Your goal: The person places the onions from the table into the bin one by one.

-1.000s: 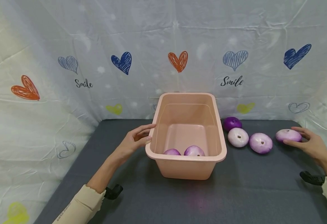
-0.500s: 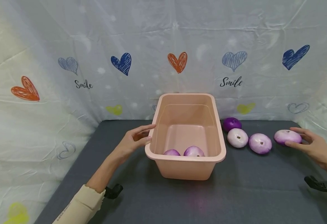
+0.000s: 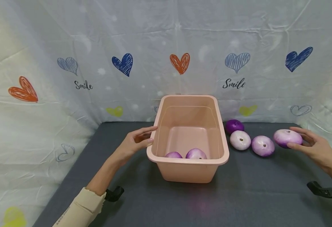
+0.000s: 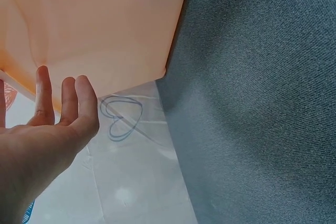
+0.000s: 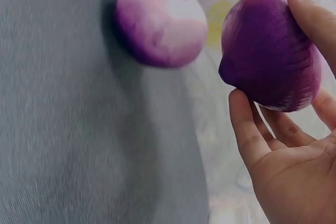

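In the head view a peach plastic basin (image 3: 187, 171) stands mid-table, with two purple onions (image 3: 196, 154) inside near its front wall. My left hand (image 3: 134, 142) touches the basin's left rim with relaxed fingers. The left wrist view has its fingers (image 4: 88, 103) against the outer wall. At the right my right hand (image 3: 315, 146) holds a purple onion (image 3: 287, 138) between thumb and fingers. From the right wrist this onion (image 5: 268, 51) shows its dark, pointed underside, raised off the table.
Right of the basin lie a dark purple onion (image 3: 234, 126), a whitish onion (image 3: 240, 140) and a pale purple onion (image 3: 263, 146), close together. Grey cloth covers the table (image 3: 240, 195). A curtain (image 3: 143, 31) printed with hearts hangs behind and at the sides.
My right hand has lifted its onion off the table and brought it slightly left, towards the other onions. The left hand stays at the basin's rim.
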Action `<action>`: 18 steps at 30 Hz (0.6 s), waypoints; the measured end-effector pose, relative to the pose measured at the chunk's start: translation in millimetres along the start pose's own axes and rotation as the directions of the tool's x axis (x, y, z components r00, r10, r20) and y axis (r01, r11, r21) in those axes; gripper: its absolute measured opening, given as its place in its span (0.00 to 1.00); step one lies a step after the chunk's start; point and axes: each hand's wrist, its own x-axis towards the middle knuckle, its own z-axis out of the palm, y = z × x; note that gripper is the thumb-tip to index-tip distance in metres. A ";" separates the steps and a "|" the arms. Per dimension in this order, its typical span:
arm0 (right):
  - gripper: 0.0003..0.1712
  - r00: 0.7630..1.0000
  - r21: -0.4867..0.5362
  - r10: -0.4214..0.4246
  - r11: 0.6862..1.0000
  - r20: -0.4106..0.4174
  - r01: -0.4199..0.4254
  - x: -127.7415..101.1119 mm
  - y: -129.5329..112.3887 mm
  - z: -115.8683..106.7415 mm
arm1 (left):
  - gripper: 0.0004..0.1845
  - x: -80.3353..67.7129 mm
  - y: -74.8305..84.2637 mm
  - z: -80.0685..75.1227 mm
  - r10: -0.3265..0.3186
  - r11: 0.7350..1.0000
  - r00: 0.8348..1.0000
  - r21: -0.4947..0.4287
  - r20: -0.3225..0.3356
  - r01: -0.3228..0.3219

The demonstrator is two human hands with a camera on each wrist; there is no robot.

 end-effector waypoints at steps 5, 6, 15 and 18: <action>0.34 0.996 0.095 -0.092 0.991 0.021 0.089 0.2 -11.7 6.4 | 0.29 0.1 1.4 1.2 -0.005 1.000 1.000 -0.001 -0.007 0.005; 0.34 0.994 0.101 -0.104 0.990 0.029 0.100 0.3 -14.0 7.6 | 0.28 0.1 1.6 1.5 -0.004 1.000 1.000 -0.002 -0.009 0.004; 0.35 0.989 0.154 -0.121 0.982 0.082 0.107 4.5 -35.9 15.6 | 0.28 0.9 0.2 1.7 0.009 1.000 1.000 -0.008 -0.023 -0.009; 0.35 0.991 0.166 -0.106 0.982 0.086 0.091 6.0 -45.4 19.7 | 0.28 1.4 -0.8 1.0 0.008 1.000 1.000 -0.006 -0.023 -0.008</action>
